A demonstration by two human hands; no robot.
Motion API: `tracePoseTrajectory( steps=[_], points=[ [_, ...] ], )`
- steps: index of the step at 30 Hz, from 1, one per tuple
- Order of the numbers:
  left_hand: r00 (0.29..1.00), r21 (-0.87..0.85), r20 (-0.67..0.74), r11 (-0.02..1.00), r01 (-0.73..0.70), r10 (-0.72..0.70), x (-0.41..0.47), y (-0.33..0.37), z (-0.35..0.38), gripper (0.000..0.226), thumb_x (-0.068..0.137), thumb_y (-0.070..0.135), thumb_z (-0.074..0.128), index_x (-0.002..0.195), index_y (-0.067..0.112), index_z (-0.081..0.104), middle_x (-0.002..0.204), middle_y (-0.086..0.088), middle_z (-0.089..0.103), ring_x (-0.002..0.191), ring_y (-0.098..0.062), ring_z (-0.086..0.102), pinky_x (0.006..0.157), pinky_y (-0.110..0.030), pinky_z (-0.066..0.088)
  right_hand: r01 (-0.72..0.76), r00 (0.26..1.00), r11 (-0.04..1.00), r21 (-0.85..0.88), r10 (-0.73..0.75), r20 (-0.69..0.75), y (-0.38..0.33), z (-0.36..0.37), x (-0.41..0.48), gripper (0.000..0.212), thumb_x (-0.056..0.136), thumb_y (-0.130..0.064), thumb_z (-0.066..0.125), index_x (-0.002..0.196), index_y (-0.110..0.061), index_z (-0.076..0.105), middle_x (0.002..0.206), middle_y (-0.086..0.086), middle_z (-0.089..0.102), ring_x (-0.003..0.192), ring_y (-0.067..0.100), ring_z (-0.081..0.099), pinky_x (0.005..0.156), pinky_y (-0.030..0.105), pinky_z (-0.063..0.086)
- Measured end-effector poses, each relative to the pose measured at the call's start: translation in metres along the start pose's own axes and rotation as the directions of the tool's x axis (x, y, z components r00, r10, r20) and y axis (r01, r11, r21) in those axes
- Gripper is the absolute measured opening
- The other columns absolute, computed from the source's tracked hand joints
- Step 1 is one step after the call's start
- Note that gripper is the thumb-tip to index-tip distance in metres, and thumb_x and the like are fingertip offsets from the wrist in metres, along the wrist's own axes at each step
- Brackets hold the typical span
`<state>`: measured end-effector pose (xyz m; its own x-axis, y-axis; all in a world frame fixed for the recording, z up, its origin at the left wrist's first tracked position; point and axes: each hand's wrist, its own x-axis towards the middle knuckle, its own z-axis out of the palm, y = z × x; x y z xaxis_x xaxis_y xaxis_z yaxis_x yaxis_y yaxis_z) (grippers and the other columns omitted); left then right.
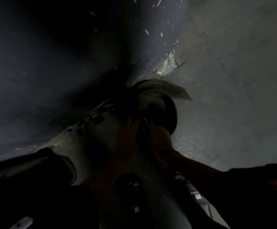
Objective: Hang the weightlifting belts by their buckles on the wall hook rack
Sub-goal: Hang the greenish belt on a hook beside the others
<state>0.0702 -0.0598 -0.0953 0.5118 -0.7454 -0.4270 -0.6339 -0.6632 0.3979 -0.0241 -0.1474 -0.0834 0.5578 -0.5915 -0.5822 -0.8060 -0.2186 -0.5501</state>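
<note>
The scene is very dark. A curled weightlifting belt sits low over the grey floor beside the base of a dark wall, and its pale end sticks out to the right. My left hand and my right hand are close together on the near edge of the belt, around a thin metal part that looks like its buckle. Both hands seem closed on the belt. No wall hook rack is in view.
A dark scuffed wall fills the left and meets the grey concrete floor along a chipped edge. My two shoes are at the bottom. A pale metal piece lies at the bottom left.
</note>
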Motion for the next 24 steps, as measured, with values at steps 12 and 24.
tracePoseTrajectory(
  steps=[12,24],
  points=[
    [0.97,-0.267,-0.101,0.934,-0.239,0.219,-0.121,0.192,-0.215,0.042,0.08,0.013,0.077,0.118,0.015,0.06,0.128,-0.01,0.051,0.115,-0.02,0.053,0.084,-0.009,0.041,0.089,0.962,0.837,-0.54,-0.214,-0.172,-0.108,-0.238,-0.204,0.029,0.093,-0.035,0.044,0.108,-0.017,0.061,0.099,0.006,0.066,0.112,0.03,0.044,0.089,0.045,0.033],
    [0.95,-0.524,-0.299,0.815,-0.246,0.095,-0.26,0.349,-0.437,0.023,0.09,0.018,0.067,0.095,0.016,0.045,0.094,0.0,0.059,0.091,-0.02,0.058,0.077,-0.037,0.046,0.251,0.73,0.88,-0.402,-0.445,-0.518,-0.243,-0.448,-0.383,0.024,0.093,-0.031,0.05,0.113,-0.025,0.062,0.133,0.013,0.047,0.122,0.035,0.034,0.088,0.044,0.035]
  ],
)
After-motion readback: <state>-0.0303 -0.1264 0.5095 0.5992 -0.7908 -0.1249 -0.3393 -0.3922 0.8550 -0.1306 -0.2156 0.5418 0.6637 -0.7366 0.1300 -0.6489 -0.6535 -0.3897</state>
